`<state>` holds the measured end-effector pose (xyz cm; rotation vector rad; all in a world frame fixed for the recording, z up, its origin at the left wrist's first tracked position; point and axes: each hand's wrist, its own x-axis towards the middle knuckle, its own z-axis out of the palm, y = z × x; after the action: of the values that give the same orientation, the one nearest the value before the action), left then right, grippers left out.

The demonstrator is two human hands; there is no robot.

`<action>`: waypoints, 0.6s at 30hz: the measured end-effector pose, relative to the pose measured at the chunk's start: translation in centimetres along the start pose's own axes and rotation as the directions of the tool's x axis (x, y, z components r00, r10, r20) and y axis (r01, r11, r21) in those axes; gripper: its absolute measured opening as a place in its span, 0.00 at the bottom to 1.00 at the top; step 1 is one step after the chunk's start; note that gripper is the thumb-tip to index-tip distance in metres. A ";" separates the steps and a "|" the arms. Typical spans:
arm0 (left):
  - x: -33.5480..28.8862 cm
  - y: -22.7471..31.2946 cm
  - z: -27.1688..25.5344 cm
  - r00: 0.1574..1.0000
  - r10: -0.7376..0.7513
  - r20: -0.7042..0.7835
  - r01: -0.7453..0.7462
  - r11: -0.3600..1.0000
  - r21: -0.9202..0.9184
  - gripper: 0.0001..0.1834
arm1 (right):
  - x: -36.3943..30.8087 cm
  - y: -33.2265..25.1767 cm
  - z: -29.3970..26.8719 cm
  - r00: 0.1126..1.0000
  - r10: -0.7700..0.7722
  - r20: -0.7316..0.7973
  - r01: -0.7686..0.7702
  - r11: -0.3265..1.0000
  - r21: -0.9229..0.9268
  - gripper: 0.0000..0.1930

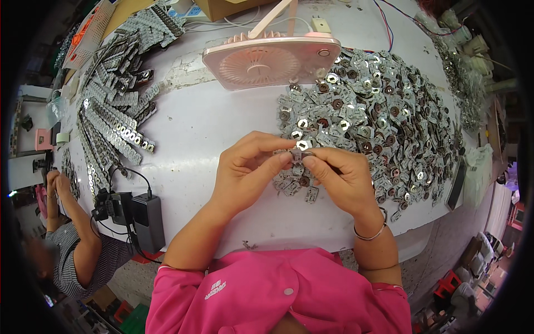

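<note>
Grey is showing between the fingertips in the head view, where the left hand point(240, 175) is pinching one end of a small part point(297, 155) with its thumb and forefinger, and the right hand point(346, 177) is gripping the other end in the same way. Both hands are holding it just above the tabletop point(194, 131), at the near left edge of a wide pile of loose parts point(384, 119), where shiny and brown round pieces are standing out among the grey ones. A slim bracelet point(370, 234) is circling the right wrist, and the person is wearing a bright pink shirt point(278, 286). Beyond the hands, a pale pink fan point(258, 64) is facing toward them, its round grille catching the light. On the left, long strips of parts point(114, 125) are lying fanned out and overlapping, reaching up toward the far edge. Nearer, a dark grey box point(147, 222) is standing upright with a black cable point(133, 170) looping from it. A white basket point(92, 36) is sitting at the upper left. Farther down that side, a co-worker point(83, 245) is bringing both hands together near the tabletop's edge.
</note>
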<state>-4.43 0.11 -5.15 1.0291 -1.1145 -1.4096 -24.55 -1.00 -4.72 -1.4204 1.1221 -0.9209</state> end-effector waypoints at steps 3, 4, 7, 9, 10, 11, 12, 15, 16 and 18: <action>-0.2 -0.1 -0.5 0.999 -0.036 0.033 0.035 0.999 0.041 0.11 | 0.0 -0.6 -0.3 0.992 0.083 0.092 -0.088 0.995 0.051 0.09; -0.2 0.0 -0.6 0.996 -0.078 0.038 0.077 0.997 0.020 0.10 | 0.1 -0.8 -0.5 0.987 0.108 0.122 -0.117 0.991 0.071 0.09; -0.1 0.1 -1.5 0.953 -0.276 0.127 0.293 0.946 -0.138 0.09 | -0.2 -1.1 -0.3 0.949 0.232 0.213 -0.270 0.947 0.174 0.10; 0.1 -0.1 -1.7 0.920 -0.333 0.207 0.380 0.886 -0.265 0.09 | -0.2 -1.1 -0.3 0.919 0.283 0.275 -0.362 0.880 0.306 0.10; 0.0 -0.3 -1.6 0.918 -0.319 0.234 0.384 0.863 -0.329 0.09 | -0.3 -0.7 -0.2 0.908 0.284 0.308 -0.393 0.829 0.397 0.10; -0.1 -0.3 -1.5 0.916 -0.306 0.259 0.389 0.834 -0.390 0.09 | -0.3 -0.5 -0.2 0.897 0.282 0.341 -0.425 0.766 0.483 0.10; -0.2 -0.3 -1.2 0.934 -0.285 0.214 0.348 0.858 -0.377 0.09 | -0.3 -0.4 -0.1 0.907 0.275 0.318 -0.408 0.757 0.510 0.10; -0.3 0.0 0.2 0.990 -0.133 0.047 0.141 0.958 -0.250 0.10 | -0.1 -0.2 0.3 0.934 0.276 0.226 -0.356 0.759 0.545 0.09; -0.3 0.0 0.7 1.000 -0.020 -0.016 0.018 0.990 -0.143 0.11 | 0.0 -0.4 0.4 0.940 0.291 0.177 -0.340 0.778 0.527 0.09; -0.2 -0.1 0.8 0.980 0.196 -0.037 -0.190 0.975 0.112 0.12 | -0.1 -0.5 0.7 0.952 0.287 0.111 -0.305 0.829 0.468 0.09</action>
<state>-5.26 0.42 -5.12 0.9967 -1.2317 -1.1751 -23.86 -0.72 -4.36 -0.8225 0.9635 -0.8677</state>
